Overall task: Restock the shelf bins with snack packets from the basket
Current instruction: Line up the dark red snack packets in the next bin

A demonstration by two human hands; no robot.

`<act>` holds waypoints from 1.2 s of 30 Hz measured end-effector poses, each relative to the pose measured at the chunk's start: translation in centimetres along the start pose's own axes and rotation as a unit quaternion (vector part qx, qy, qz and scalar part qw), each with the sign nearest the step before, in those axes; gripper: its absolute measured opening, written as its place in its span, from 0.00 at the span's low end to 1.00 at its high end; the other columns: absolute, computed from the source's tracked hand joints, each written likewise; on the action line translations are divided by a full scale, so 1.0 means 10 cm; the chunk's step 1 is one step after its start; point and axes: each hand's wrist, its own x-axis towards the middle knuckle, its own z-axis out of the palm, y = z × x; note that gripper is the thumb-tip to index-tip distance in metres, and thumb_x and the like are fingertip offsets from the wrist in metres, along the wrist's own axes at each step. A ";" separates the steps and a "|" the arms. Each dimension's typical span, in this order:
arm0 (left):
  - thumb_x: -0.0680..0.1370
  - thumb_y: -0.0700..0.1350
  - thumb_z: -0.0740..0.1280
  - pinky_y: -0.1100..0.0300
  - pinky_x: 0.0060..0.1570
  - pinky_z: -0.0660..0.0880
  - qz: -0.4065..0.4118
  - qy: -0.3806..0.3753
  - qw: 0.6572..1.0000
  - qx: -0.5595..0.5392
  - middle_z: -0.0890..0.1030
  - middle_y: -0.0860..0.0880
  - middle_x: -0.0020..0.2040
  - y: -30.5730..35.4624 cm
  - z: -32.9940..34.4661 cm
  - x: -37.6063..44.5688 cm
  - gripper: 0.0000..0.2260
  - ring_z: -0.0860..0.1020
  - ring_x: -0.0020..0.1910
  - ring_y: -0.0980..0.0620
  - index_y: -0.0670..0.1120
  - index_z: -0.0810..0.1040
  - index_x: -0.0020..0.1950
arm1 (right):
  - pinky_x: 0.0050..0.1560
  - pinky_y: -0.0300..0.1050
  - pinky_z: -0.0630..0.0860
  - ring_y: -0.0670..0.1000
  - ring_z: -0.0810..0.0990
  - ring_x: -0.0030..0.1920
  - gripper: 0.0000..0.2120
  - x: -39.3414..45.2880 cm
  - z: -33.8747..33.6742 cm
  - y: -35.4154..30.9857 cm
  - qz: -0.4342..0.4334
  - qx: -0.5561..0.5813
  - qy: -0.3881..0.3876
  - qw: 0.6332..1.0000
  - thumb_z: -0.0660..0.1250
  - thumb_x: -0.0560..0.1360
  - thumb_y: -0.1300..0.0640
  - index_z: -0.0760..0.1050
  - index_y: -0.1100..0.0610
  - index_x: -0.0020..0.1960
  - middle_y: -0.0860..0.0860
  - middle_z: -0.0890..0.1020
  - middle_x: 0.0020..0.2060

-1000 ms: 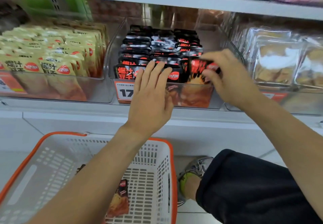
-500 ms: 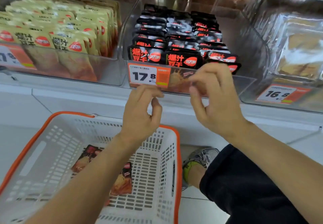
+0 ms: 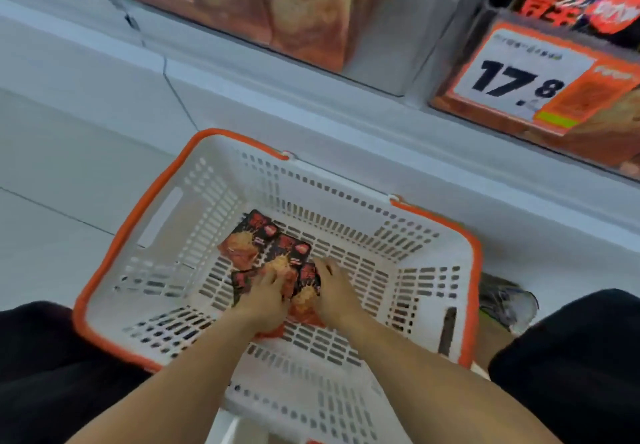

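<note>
A: Entry, head view. Where are the snack packets [image 3: 273, 253]?

B: On the floor of the white basket [image 3: 429, 270], orange-rimmed, in a loose overlapping cluster left of centre. Black-and-red wrappers. At least three or four; exact count unclear because of blur and the hands on top.

A: Left hand [image 3: 266, 296]?

B: Lowered into the basket, palm down, on the near part of the cluster. Its fingers [image 3: 272, 275] lie over a packet's face, with the far packets showing beyond the fingertips. Whether the fingers curl around an edge or only rest flat, I cannot tell.

A: Right hand [image 3: 337, 296]?

B: Just beside the left, also palm down, on the right edge of the cluster. A packet shows in the gap between the two hands and runs under the right palm. Fingers point away from the body, reaching onto the basket floor past the packet's edge. Grip state again not readable.

A: Surroundings?

B: Basket stands on pale floor in front of a white shelf [image 3: 311, 97]. Above, clear shelf bins: one with pale orange packets [image 3: 304, 11], one at right with dark packets and a price tag [image 3: 523, 80] reading 17.8. Dark-clothed knees on both sides of the basket; a shoe [image 3: 509, 305] to its right.
</note>
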 end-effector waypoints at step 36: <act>0.75 0.51 0.65 0.41 0.76 0.53 0.393 0.560 0.714 0.145 0.68 0.44 0.74 3.36 -2.17 -1.69 0.29 0.62 0.76 0.40 0.44 0.66 0.75 | 0.59 0.29 0.63 0.55 0.76 0.55 0.17 -2.59 -4.00 1.12 -0.147 -0.108 0.515 0.838 0.71 0.75 0.63 0.78 0.59 0.63 0.54 0.79 0.54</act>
